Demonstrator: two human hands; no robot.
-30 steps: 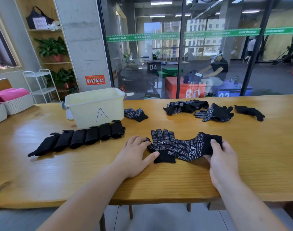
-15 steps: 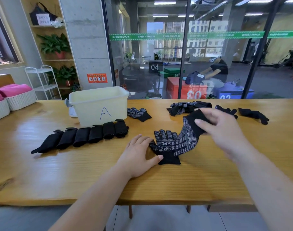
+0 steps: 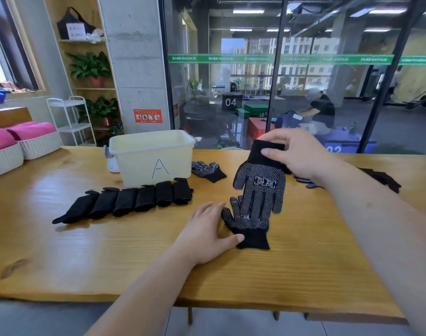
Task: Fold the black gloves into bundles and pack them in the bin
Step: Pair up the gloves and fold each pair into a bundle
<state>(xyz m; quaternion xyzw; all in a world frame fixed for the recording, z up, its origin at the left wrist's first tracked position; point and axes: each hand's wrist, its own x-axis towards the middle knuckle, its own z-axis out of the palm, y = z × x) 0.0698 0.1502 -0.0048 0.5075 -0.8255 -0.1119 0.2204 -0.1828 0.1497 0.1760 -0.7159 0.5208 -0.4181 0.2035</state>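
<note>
Lifted higher now, the right hand [image 3: 296, 154] pinches the dangling glove [image 3: 261, 187] (cuff uppermost) above the desk glove [image 3: 249, 226] beside the flat left hand [image 3: 207, 229].

"A" on the bin [image 3: 139, 163], "04" on black box [image 3: 231, 102], "MAXIMUM" on green strip [image 3: 255, 58]

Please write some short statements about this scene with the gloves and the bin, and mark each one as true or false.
1. The right hand holds the hanging glove by its cuff. True.
2. The left hand lifts the second glove. False: it rests flat on the table, touching that glove.
3. The folded bundles are inside the bin. False: they lie in a row on the table in front of it.
4. The bin bears a letter A. True.
</note>
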